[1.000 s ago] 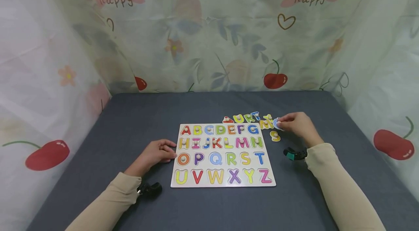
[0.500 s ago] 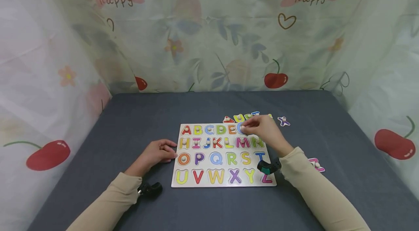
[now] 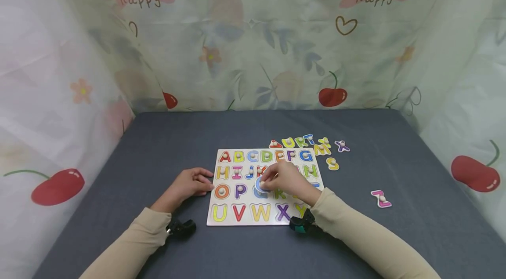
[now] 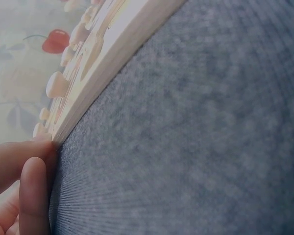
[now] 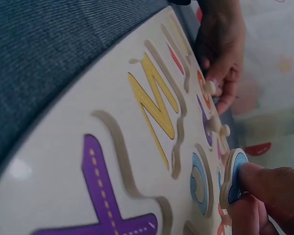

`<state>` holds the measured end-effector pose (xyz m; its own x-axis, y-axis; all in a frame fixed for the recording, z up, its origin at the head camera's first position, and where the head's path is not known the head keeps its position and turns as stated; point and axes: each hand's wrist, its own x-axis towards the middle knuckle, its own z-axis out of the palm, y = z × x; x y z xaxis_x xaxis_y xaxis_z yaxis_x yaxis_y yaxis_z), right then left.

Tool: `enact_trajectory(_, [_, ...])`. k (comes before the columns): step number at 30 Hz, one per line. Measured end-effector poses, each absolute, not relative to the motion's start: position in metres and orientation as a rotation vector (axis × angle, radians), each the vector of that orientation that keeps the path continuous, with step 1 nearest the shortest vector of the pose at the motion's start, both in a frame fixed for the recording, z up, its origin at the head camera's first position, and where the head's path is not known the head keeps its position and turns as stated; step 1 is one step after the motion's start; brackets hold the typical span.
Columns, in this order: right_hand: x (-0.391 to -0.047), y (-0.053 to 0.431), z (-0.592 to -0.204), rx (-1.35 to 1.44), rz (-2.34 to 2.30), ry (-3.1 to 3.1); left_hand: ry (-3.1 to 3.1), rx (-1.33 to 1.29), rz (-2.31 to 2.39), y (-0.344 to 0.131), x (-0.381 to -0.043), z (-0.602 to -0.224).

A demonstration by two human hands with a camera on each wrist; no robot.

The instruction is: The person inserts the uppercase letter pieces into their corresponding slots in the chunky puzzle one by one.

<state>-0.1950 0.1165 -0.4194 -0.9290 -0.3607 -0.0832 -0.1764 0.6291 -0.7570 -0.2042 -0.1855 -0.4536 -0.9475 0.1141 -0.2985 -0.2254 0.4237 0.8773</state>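
Note:
The right hand [image 3: 286, 179] pinches a blue letter Q puzzle piece [image 5: 230, 178] between thumb and fingers. The piece is tilted on edge above the board's blue Q recess [image 5: 199, 183]. The white alphabet puzzle board [image 3: 241, 222] lies flat on the table. Its upper two rows carry knobbed letters, partly hidden by the right hand; O [image 3: 222, 192] and P [image 3: 240, 190] also sit in their recesses. The left hand [image 3: 193, 184] rests at the board's left edge, its fingers touching the rim, as the left wrist view also shows.
Several loose letters lie behind the board and to its right, among them U [image 3: 288, 142], S [image 3: 333, 164] and X [image 3: 342, 146]. A pink Z [image 3: 381, 199] lies farther right. Printed curtains surround the dark cloth-covered table [image 3: 178, 138].
The right hand has carried the blue Q piece from the loose letters at the back right, leftward and nearer, to over the Q recess. The left hand has stayed still.

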Motion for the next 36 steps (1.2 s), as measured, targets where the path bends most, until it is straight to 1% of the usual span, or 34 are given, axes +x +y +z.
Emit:
enact_trajectory(14, [-0.192,0.108,-0.431,-0.420,-1.139,2.577,2.374,-0.122,1.518,-0.184,-0.204,-0.453])
enact_trajectory(23, [-0.198,0.105,-0.427,-0.504,-1.068,2.519,2.371,-0.119,1.516,-0.185,-0.204,-0.452])
enact_trajectory(36, [-0.204,0.108,-0.432,-0.511,-1.044,2.484,2.362,-0.095,1.530,-0.186,-0.205,-0.453])
